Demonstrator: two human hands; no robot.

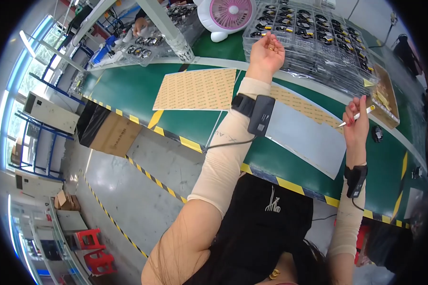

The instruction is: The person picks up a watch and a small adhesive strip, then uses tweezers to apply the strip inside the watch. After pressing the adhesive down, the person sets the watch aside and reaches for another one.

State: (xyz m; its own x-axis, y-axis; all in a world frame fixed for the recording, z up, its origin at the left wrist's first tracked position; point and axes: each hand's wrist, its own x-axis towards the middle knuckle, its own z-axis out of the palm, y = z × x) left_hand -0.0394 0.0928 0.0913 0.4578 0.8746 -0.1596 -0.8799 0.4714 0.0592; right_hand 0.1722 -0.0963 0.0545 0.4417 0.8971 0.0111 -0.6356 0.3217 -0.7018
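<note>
My left hand (267, 54) is raised palm up at the front left edge of the stack of clear plastic trays (299, 61), its fingers loosely bent, with nothing visible in the palm. In my right hand (356, 124) is a slim white-and-yellow pointed tool (370, 109). Its tip points left, over the edge of a tan sheet with small printed rows (297, 102). A plain grey-white area (304, 137) covers the near part of that sheet. Left of my forearm lies a second tan printed sheet (195, 89), flat on the green table (266, 159). Small black parts with yellow tabs (304, 33) fill the top tray.
A pink-and-white fan (230, 12) stands beside the trays. An open cardboard box (386, 97) with yellowish pieces sits at right, near a small black part (377, 134). A metal post (169, 33) rises at the back. Another person's hand (139, 27) shows at the far left bench.
</note>
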